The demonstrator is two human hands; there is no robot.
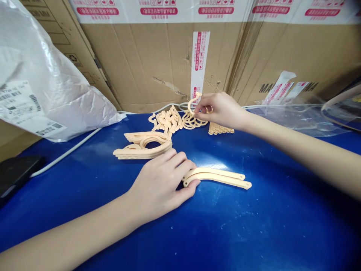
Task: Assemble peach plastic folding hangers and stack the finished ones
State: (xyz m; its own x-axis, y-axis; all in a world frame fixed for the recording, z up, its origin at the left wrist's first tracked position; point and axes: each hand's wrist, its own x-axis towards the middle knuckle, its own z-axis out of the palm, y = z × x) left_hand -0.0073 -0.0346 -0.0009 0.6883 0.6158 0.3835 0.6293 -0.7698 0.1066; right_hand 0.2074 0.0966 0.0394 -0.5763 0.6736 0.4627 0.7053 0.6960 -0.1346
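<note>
My left hand (162, 180) rests on the blue table (254, 226), its fingers closed on the near end of two long curved peach plastic arms (222, 177) that lie flat. My right hand (220, 110) reaches to the back of the table and pinches a peach plastic hook (194, 101), lifting it above a pile of similar hooks (193, 121). A stack of curved hanger arms (143, 146) lies just beyond my left hand. More peach parts (166, 120) and a small flat stack (220, 130) sit near the hooks.
Large cardboard boxes (158, 64) wall off the back of the table. A white plastic mailer bag (42, 94) sits at the left, with a white cable (64, 152) running under it. A dark phone (14, 173) lies at the left edge. Clear plastic wrap (299, 116) lies at right.
</note>
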